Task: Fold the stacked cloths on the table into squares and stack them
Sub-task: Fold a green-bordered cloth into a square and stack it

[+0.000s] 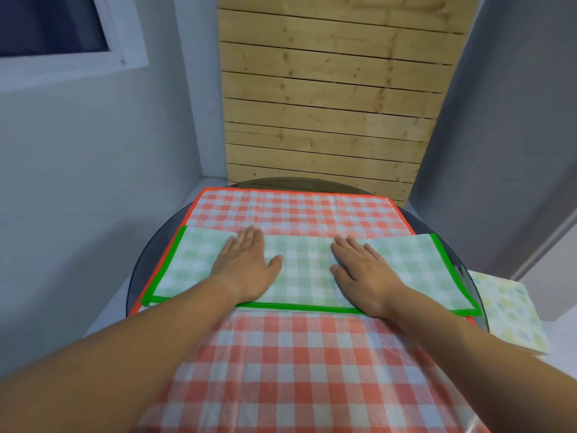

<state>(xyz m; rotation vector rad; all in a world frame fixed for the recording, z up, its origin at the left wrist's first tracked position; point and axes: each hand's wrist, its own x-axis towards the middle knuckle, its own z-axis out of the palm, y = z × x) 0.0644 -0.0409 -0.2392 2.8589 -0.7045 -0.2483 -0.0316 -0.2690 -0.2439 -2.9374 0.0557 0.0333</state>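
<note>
In the head view, low in the middle of the frame, a green cloth (307,270) lies as a long strip across a red cloth (296,210) that covers most of the round table (142,260) and runs down toward the bottom edge. The left hand (246,264) lies flat on the strip left of its centre, fingers together and pointing toward the top of the frame, thumb splayed right, holding nothing. The right hand (362,270) lies flat right of centre, fingers spread a little, likewise holding nothing. The strip's green border shows along its left, right and near edges, while its far edge has no border, so I take that edge for the fold and the step in hand for pressing the crease after a first halving. To do it well, the palms should sweep outward from the middle toward both short ends, keeping the near edges matched and driving out any air. The red cloth beneath may drag along, so pressure should stay light. At the right edge a yellow cloth (512,314), already square, lies on a lower surface just beside the table, likely where the stack goes.
</note>
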